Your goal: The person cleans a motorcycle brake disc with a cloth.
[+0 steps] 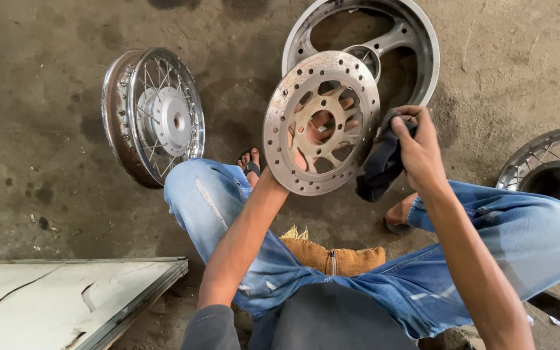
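Leaning on the concrete floor [46, 129] at the far left is a spoked wheel [157, 116]. Right of it, the left hand [315, 133] is gripping the brake disc [322, 123] from behind, fingers showing through its cutouts, holding it up above the knees. Further right, the right hand [419, 149] is clenching a dark rag [380, 168] against the disc's rim. Keeping the disc steady and turning it gradually would let the rag reach the whole edge.

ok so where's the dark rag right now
In the head view the dark rag is right of centre, bunched in the right hand against the edge of the brake disc held up by the left hand.
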